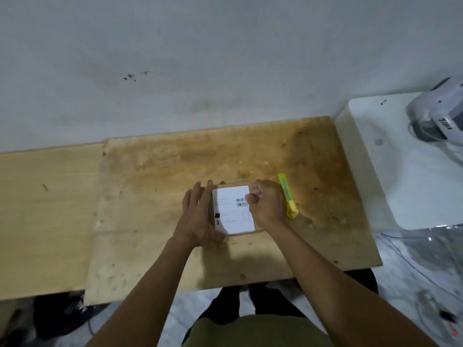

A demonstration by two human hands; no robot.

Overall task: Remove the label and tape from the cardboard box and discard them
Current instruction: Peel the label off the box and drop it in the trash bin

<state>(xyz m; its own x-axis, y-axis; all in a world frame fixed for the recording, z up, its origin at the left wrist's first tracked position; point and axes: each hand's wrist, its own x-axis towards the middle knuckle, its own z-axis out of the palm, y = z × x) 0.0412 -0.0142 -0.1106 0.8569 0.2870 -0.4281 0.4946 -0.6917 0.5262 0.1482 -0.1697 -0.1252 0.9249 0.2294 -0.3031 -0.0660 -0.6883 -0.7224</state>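
A small flat cardboard box lies on the wooden table, its top almost covered by a white label with barcodes. My left hand lies with straight fingers against the box's left side, thumb at the near left corner. My right hand rests on the label's right part with fingers curled; whether they pinch the label's edge is not visible. No tape shows from here.
A yellow-green utility knife lies on the table just right of my right hand. A white cabinet stands at the right with a white appliance on it. A wall rises behind the table.
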